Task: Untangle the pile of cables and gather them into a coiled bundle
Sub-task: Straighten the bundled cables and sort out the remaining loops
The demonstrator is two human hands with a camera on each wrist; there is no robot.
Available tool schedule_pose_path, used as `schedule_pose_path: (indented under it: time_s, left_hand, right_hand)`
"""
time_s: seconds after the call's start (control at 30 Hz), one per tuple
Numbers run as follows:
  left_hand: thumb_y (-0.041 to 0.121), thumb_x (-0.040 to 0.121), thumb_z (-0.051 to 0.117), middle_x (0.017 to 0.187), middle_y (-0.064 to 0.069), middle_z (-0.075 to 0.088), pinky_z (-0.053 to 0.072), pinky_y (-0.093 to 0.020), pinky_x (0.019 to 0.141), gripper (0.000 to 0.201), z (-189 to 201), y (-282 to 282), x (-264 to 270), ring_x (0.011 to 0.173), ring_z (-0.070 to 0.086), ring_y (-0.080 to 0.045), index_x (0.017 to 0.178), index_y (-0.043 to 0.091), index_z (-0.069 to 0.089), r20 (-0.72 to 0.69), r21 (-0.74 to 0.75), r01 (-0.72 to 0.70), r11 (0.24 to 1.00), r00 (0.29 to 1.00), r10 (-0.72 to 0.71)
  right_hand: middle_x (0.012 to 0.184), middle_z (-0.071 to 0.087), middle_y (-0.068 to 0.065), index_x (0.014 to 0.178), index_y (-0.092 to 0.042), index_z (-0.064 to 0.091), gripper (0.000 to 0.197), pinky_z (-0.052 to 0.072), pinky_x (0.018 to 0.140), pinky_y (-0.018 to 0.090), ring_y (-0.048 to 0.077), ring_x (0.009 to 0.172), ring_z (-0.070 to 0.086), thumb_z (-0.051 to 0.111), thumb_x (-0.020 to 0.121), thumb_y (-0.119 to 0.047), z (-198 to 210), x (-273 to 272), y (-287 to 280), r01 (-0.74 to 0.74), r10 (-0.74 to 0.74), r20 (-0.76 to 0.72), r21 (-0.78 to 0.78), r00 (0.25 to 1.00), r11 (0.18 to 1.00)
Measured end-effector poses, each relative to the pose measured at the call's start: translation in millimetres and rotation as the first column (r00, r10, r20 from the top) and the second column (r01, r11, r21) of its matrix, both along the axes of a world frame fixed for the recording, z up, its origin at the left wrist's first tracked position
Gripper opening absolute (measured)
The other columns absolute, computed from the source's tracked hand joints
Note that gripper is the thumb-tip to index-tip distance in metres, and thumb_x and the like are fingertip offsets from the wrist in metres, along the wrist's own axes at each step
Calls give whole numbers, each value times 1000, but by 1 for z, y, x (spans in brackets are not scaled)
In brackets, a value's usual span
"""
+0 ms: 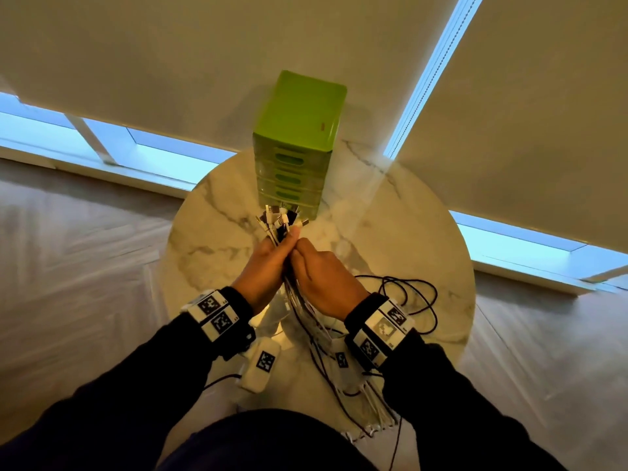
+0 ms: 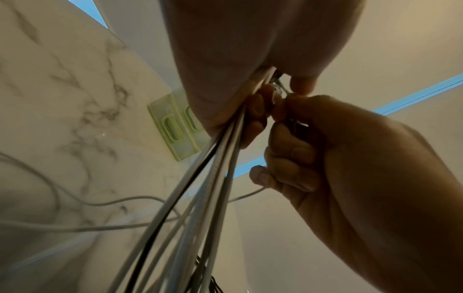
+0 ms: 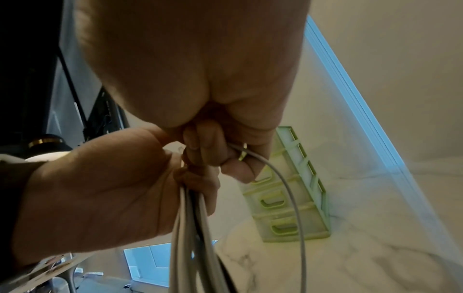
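Over the round marble table (image 1: 210, 239) my two hands meet, knuckles up. My left hand (image 1: 283, 244) grips a bundle of white, grey and black cables (image 1: 277, 220) just below their plug ends, which fan out past the fingers. In the left wrist view the cable bundle (image 2: 213, 178) runs down from my left hand (image 2: 253, 111). My right hand (image 1: 299, 254) pinches a single grey cable (image 3: 290, 190) near its plug, right against the bundle. The left hand (image 3: 195, 178) shows beside it there. Loose black loops (image 1: 418, 300) of cable lie on the table to the right.
A green plastic drawer unit (image 1: 299, 141) stands at the table's far edge, just beyond the plug ends. Cable tails (image 1: 377, 413) hang over the near table edge by my right forearm. Pale floor surrounds the table; window blinds lie behind.
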State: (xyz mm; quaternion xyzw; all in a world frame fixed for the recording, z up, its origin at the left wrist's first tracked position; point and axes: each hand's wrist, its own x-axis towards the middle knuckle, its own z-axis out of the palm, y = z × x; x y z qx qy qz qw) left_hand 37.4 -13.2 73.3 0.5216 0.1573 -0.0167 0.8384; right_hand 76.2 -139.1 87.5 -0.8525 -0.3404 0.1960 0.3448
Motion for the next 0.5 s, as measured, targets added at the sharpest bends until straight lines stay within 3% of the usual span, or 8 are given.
schedule_pose_path:
  time_s: [0.1,0.2,0.3,0.37,0.5]
  left_hand:
    - [49,92,55,95,-10,68,54,-33,83,36,0,-1,-4,94,67,-18,110,20,70,-15,44,-28,999,999,29]
    - [48,100,46,75,-2,52,45,-30,67,38,0,0,-2,67,53,-11,106,15,64,-14,121,-70,990,997,73]
    - [40,108,37,73,6,35,37,-25,55,34,6,5,5,60,37,-7,130,23,56,22,28,-119,992,993,119]
    - [38,108,36,75,5,37,39,-26,56,33,13,7,8,63,39,-7,132,24,54,49,-9,-135,991,990,135]
    - [33,109,33,71,5,45,57,-37,73,39,27,19,14,69,54,-11,135,12,53,94,-22,-201,979,975,202]
  right_hand:
    - [92,66,13,117,-15,47,32,50,71,52,31,75,62,26,108,-38,1,0,-4,-30,31,39,-36,999,999]
    - [93,70,6,110,-20,53,41,52,74,45,26,81,66,24,106,-49,0,3,-11,-71,74,69,-51,995,996]
    - [76,64,-3,89,-17,54,43,52,74,34,13,69,64,29,107,-48,-6,7,-28,-94,92,-90,-19,992,995]
    - [67,57,-4,82,-14,51,45,48,73,25,11,62,59,31,108,-45,-14,9,-42,-83,81,-218,1,973,997]
    - [67,54,0,82,-7,53,54,49,77,30,14,65,54,29,107,-48,-37,11,-65,-42,22,-366,-47,931,998]
